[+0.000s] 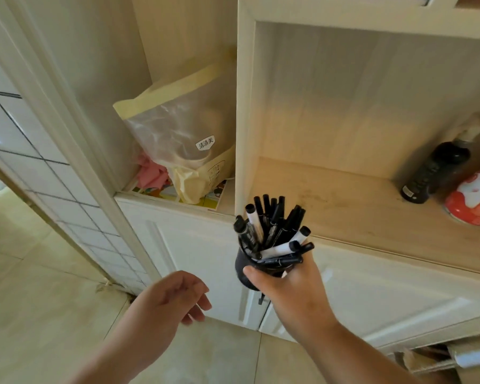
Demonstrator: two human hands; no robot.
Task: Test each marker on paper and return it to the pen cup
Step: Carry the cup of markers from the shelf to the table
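Setting: pale tiled floor (39, 273) before a cream shelf cabinet (244, 106).
Left hand (166, 300): empty, fingers loosely curled.
Right hand (291, 289): gripping a black pen cup (243, 268) full of markers (272, 231), in front of the cabinet.
Shelf beyond: black bottle (432, 176), plastic bag (183, 134).

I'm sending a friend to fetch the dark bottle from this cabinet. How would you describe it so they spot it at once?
Look in the open cabinet shelf above the white doors, in its far right corner. The black bottle stands there tilted, its cap leaning against the back wall. It is the only dark item on that shelf, just left of a red-and-white container.
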